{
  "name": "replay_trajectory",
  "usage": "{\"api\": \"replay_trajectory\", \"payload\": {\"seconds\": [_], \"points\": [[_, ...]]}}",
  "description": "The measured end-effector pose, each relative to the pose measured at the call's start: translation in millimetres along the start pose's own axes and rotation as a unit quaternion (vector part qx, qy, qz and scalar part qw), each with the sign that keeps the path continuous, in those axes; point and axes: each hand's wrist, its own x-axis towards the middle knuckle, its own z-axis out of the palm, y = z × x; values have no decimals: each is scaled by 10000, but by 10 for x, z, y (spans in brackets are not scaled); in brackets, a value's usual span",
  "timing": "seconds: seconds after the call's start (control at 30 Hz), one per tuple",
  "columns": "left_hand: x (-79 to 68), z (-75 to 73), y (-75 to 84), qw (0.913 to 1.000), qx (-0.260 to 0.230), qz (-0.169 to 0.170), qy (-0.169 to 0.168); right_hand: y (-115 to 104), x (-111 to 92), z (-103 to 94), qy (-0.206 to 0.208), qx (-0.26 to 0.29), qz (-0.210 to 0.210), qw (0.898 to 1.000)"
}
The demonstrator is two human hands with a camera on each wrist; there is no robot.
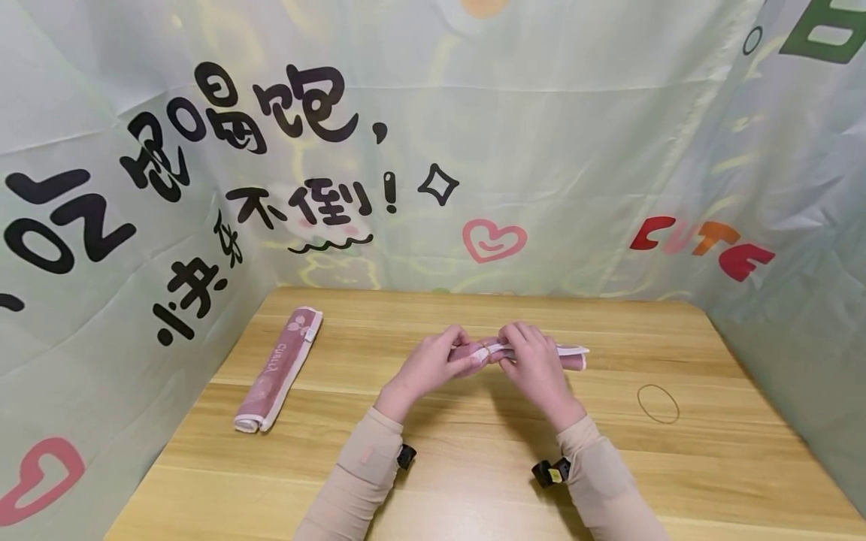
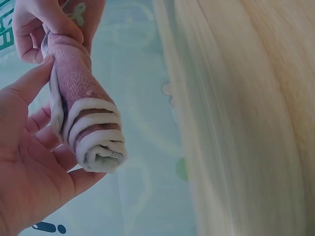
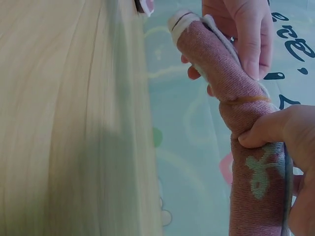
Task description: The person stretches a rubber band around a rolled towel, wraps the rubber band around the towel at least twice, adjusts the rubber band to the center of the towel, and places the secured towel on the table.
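Observation:
Both hands hold a rolled pink towel (image 3: 216,64) with white edging above the wooden table. A thin tan rubber band (image 3: 246,99) circles the roll and cinches it in near its middle. My left hand (image 1: 426,367) grips the roll on the left of the band, thumb on the near side and fingers behind, as the left wrist view shows. My right hand (image 1: 537,368) pinches the roll just to the right of the band. In the left wrist view the roll's layered white end (image 2: 101,147) points out past the left fingers.
A second rolled pink towel (image 1: 280,372) with white lettering lies at the left of the table (image 1: 460,481). To the right of the hands lies a loose rubber band (image 1: 658,403). Printed cloth (image 1: 575,150) hangs around the table's back and sides.

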Motion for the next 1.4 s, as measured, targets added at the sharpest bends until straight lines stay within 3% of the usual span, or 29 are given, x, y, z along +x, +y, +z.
{"api": "replay_trajectory", "payload": {"seconds": [0.23,0.57,0.7,0.8,1.13,1.4], "points": [[9,1,17,9996,-150,-72,-235,6,-5,22,18,96,-20,10000],[-8,25,18,9948,753,336,592,13,-5,31,-457,144,-120,9988],[-18,36,7,9919,868,479,800,-17,3,27,-767,810,-28,9938],[-18,48,11,9909,857,598,853,-60,11,31,-765,1129,199,9905],[-16,82,45,9864,783,1083,953,-135,2,93,-110,302,334,9989],[-29,24,79,9782,971,1744,572,-119,-13,86,67,-59,1080,9941]]}}
